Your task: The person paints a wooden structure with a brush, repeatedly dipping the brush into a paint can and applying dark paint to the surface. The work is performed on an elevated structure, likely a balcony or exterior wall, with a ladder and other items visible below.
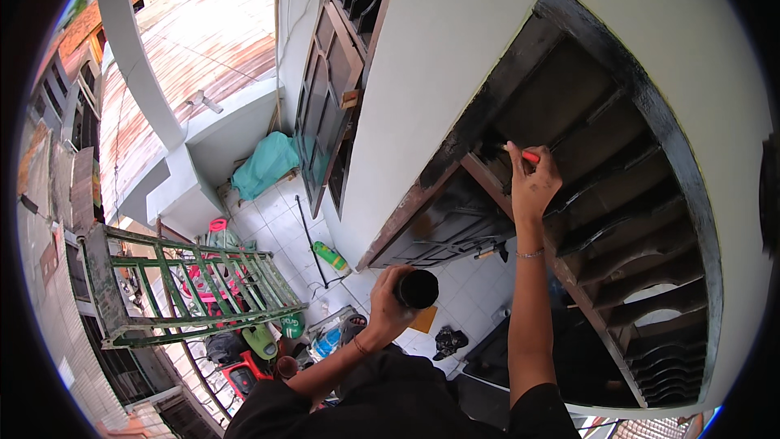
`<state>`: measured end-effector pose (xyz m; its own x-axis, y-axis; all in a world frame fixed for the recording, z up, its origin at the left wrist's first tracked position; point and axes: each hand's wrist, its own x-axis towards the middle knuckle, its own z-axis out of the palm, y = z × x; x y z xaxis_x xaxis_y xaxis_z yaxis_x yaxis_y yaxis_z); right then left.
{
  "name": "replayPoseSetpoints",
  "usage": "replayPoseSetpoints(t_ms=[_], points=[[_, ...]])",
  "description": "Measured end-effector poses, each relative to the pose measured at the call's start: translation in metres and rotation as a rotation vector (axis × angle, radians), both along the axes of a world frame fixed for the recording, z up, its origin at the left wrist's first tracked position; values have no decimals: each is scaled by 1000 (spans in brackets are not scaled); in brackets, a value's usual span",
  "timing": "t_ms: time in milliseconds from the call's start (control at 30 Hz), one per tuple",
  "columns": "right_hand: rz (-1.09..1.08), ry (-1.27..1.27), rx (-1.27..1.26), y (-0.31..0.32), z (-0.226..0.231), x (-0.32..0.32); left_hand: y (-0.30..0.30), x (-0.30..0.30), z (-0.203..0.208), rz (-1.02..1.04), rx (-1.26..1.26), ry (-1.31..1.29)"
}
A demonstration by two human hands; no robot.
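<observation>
My right hand [536,183] is raised at the right of the head view, its fingers closed round a paintbrush with a red handle [530,157]. The bristle end points left and reaches the dark window frame [455,146], near the corner where a brown crossbar [489,183] meets it. Black paint covers much of the frame; its lower part is still bare brown. Lower down, my left hand [388,309] grips a round container with black contents [417,289], held in front of my body.
A green metal ladder [195,284] stands at the left, with red and green items beneath it. On the white tiled floor [280,228] lie a green bottle [329,256] and a black crumpled bag [449,341]. A teal cloth [266,164] covers something by the far wall. The door [455,223] stands below the frame.
</observation>
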<state>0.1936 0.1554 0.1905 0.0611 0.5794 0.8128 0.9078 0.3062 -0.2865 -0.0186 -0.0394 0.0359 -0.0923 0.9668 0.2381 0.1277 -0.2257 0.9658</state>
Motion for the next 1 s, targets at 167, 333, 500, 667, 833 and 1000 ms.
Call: replayPoseSetpoints(t_ms=[167, 333, 500, 667, 833, 1000], points=[[106, -87, -28, 11, -15, 4, 2, -2, 3, -18, 28, 14], [216, -60, -57, -3, -5, -2, 6, -4, -1, -7, 36, 27], [141, -139, -86, 13, -7, 9, 10, -3, 6, -26, 60, 20], [295, -48, -94, -16, -6, -14, 9, -6, -2, -19, 69, 13], [216, -107, -64, 7, 2, -1, 16, -1, 4, -36, 66, 7], [258, -69, -90, -11, -2, -18, 11, 1, -3, -21, 63, -9]])
